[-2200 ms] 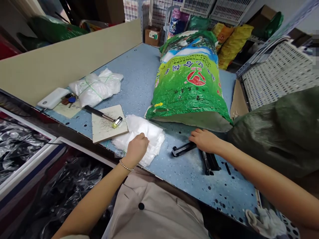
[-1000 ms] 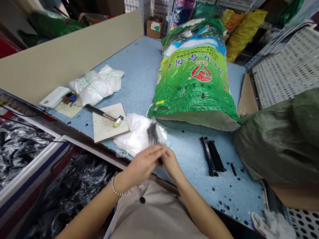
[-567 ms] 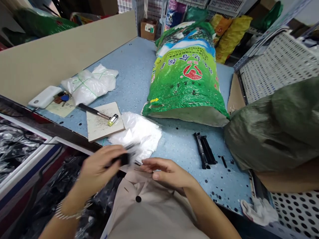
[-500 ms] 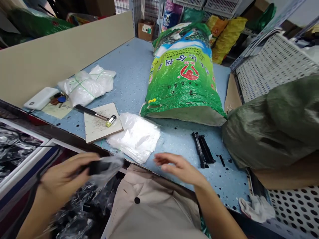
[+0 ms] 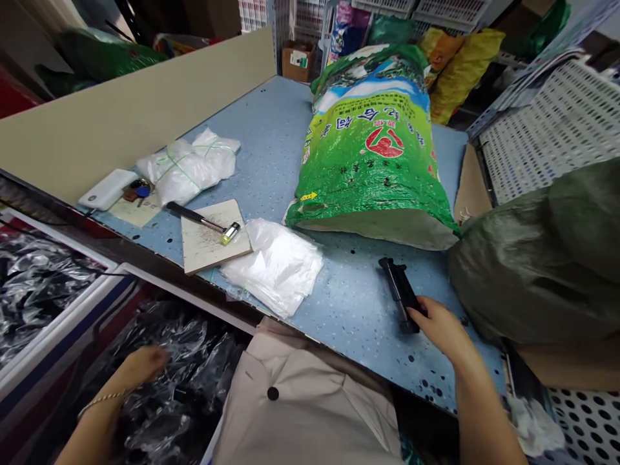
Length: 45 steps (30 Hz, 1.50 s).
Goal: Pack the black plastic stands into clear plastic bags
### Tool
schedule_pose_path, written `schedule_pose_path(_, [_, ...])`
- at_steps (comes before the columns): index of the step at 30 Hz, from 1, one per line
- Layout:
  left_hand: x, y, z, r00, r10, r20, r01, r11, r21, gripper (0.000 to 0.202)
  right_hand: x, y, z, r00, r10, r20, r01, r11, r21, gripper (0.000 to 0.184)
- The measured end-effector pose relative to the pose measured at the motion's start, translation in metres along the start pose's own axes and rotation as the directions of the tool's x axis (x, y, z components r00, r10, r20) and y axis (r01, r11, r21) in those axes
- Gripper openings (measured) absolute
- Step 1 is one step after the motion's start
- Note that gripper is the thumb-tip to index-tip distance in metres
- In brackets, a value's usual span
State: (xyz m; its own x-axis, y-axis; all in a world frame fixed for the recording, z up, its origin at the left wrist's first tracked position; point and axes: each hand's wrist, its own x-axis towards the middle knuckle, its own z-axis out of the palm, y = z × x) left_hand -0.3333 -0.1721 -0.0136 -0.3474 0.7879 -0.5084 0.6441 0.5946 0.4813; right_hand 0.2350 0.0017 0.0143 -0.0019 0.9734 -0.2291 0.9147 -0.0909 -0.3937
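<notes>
At the right of the table my right hand [image 5: 438, 323] has its thumb and fingers closed round the near end of a pair of narrow black plastic parts [image 5: 398, 287]. The parts lie side by side, close to the tabletop. My left hand [image 5: 144, 364], smeared by motion, is over a bin of black parts in clear plastic bags [image 5: 169, 400]. Its fingers cannot be made out, and no bagged part shows in it. A stack of thin clear bags [image 5: 276, 265] lies at the table's front edge, between my hands.
A hammer [image 5: 203, 219] rests on a square board [image 5: 213, 252]. Behind are a tied bundle of plastic bags [image 5: 186, 165], a white device [image 5: 107, 189] and keys [image 5: 138, 190]. A big green sack [image 5: 368, 155] stands mid-table; a dark green sack [image 5: 537, 258] bulges at the right.
My left hand has dropped back over the bin, and the bagged black part it held no longer shows. My right hand has moved right and closed on the pair of black parts.
</notes>
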Motion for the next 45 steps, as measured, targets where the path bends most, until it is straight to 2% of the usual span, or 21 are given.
schedule_pose_path(1, [0.008, 0.027, 0.002, 0.996, 0.045, 0.079, -0.042, 0.998, -0.036, 0.031, 0.0, -0.01, 0.003, 1.0, -0.012, 0.028, 0.008, 0.989, 0.147, 0.031])
schedule_pose_path(3, [0.021, 0.092, 0.01, 0.967, 0.232, 0.101, -0.221, 0.969, -0.112, 0.033, 0.0, -0.037, 0.011, 0.994, -0.053, 0.092, 0.009, 0.906, 0.422, 0.035])
schedule_pose_path(4, [0.026, 0.127, 0.017, 0.942, 0.333, 0.05, -0.324, 0.937, -0.131, 0.033, 0.001, -0.053, 0.015, 0.99, -0.072, 0.118, 0.0, 0.853, 0.523, 0.038])
schedule_pose_path(6, [0.035, 0.19, 0.036, 0.867, 0.481, -0.128, -0.493, 0.866, -0.082, 0.032, 0.002, -0.084, 0.025, 0.979, -0.108, 0.171, -0.029, 0.761, 0.648, 0.041])
schedule_pose_path(7, [0.04, 0.216, 0.047, 0.823, 0.53, -0.206, -0.545, 0.838, -0.022, 0.028, 0.003, -0.098, 0.029, 0.972, -0.127, 0.196, -0.044, 0.723, 0.689, 0.041])
schedule_pose_path(8, [0.045, 0.235, 0.057, 0.797, 0.551, -0.246, -0.571, 0.821, -0.009, 0.024, 0.004, -0.11, 0.033, 0.967, -0.139, 0.213, -0.061, 0.687, 0.724, 0.041])
schedule_pose_path(10, [0.058, 0.256, 0.071, 0.796, 0.547, -0.259, -0.578, 0.814, -0.054, 0.016, 0.005, -0.127, 0.038, 0.96, -0.156, 0.234, -0.09, 0.618, 0.781, 0.038])
schedule_pose_path(13, [0.079, 0.253, 0.074, 0.83, 0.512, -0.222, -0.548, 0.822, -0.155, 0.016, 0.009, -0.138, 0.041, 0.944, -0.193, 0.269, -0.143, 0.495, 0.857, 0.03])
schedule_pose_path(16, [0.093, 0.237, 0.062, 0.884, 0.435, -0.169, -0.466, 0.811, -0.353, 0.022, 0.015, -0.147, 0.043, 0.902, -0.252, 0.35, -0.245, 0.367, 0.897, 0.024])
schedule_pose_path(19, [0.098, 0.228, 0.052, 0.923, 0.376, -0.086, -0.359, 0.755, -0.549, 0.031, 0.023, -0.167, 0.046, 0.855, -0.316, 0.412, -0.35, 0.236, 0.907, 0.028])
schedule_pose_path(23, [0.093, 0.23, 0.054, 0.926, 0.351, -0.136, -0.367, 0.76, -0.536, 0.031, 0.036, -0.2, 0.051, 0.822, -0.364, 0.437, -0.429, 0.109, 0.897, 0.035])
schedule_pose_path(26, [0.08, 0.238, 0.065, 0.901, 0.364, -0.237, -0.434, 0.789, -0.435, 0.025, 0.044, -0.213, 0.053, 0.849, -0.326, 0.416, -0.426, 0.044, 0.904, 0.035])
schedule_pose_path(29, [0.07, 0.248, 0.076, 0.829, 0.498, -0.254, -0.54, 0.832, -0.128, 0.023, 0.047, -0.211, 0.052, 0.877, -0.29, 0.383, -0.399, 0.007, 0.917, 0.034])
schedule_pose_path(31, [0.071, 0.251, 0.074, 0.823, 0.537, -0.185, -0.552, 0.833, -0.036, 0.014, 0.044, -0.205, 0.051, 0.884, -0.272, 0.381, -0.392, 0.017, 0.92, 0.034])
schedule_pose_path(34, [0.083, 0.248, 0.061, 0.847, 0.525, -0.082, -0.532, 0.836, -0.135, 0.015, 0.039, -0.193, 0.052, 0.882, -0.249, 0.4, -0.406, 0.029, 0.914, 0.033])
schedule_pose_path(36, [0.091, 0.243, 0.051, 0.861, 0.504, -0.068, -0.506, 0.836, -0.212, 0.014, 0.036, -0.187, 0.054, 0.88, -0.24, 0.409, -0.417, 0.02, 0.909, 0.032])
schedule_pose_path(38, [0.094, 0.238, 0.046, 0.896, 0.44, -0.062, -0.43, 0.823, -0.371, 0.021, 0.034, -0.184, 0.057, 0.875, -0.247, 0.416, -0.427, 0.008, 0.904, 0.031])
schedule_pose_path(41, [0.094, 0.233, 0.044, 0.926, 0.375, 0.031, -0.271, 0.72, -0.639, 0.027, 0.034, -0.184, 0.056, 0.848, -0.302, 0.435, -0.46, -0.013, 0.888, 0.03])
schedule_pose_path(43, [0.092, 0.231, 0.045, 0.93, 0.363, 0.066, -0.206, 0.661, -0.721, 0.029, 0.034, -0.185, 0.055, 0.822, -0.346, 0.452, -0.493, -0.038, 0.869, 0.031])
schedule_pose_path(45, [0.091, 0.231, 0.046, 0.942, 0.332, 0.041, -0.184, 0.615, -0.767, 0.031, 0.035, -0.188, 0.053, 0.797, -0.385, 0.465, -0.528, -0.072, 0.846, 0.031])
